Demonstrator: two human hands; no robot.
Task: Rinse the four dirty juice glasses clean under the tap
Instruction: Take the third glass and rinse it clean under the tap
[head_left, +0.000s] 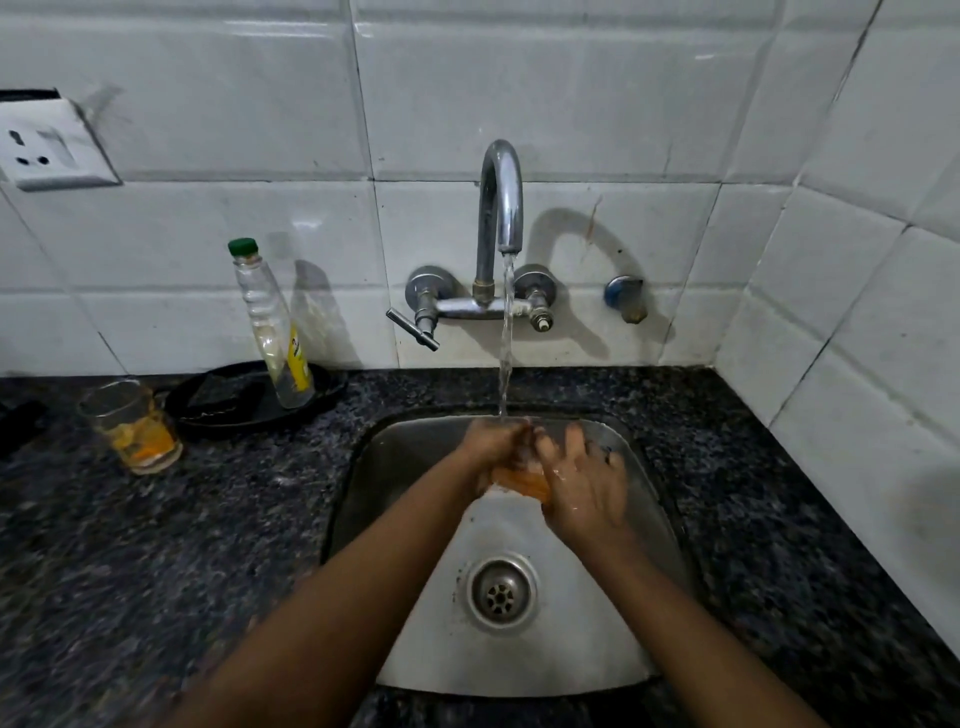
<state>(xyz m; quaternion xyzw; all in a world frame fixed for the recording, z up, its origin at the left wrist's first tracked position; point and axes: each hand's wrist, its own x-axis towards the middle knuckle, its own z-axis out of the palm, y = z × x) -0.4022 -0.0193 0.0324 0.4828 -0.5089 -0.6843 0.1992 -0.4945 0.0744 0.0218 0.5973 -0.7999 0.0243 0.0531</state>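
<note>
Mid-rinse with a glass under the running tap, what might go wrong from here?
1. The glass is held over the steel sink between the wet left hand and right hand; it could slip and chip.
2. The stream from the tap lands on the hands, so orange residue inside may not flush out.
3. Another dirty glass stands on the counter to the left; a reaching arm might knock it.

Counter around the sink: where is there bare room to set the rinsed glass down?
Bare granite right of the sink, up to the tiled wall. Also the front-left counter, nearer than the dirty glass. Crowded at back left: black tray and bottle.
</note>
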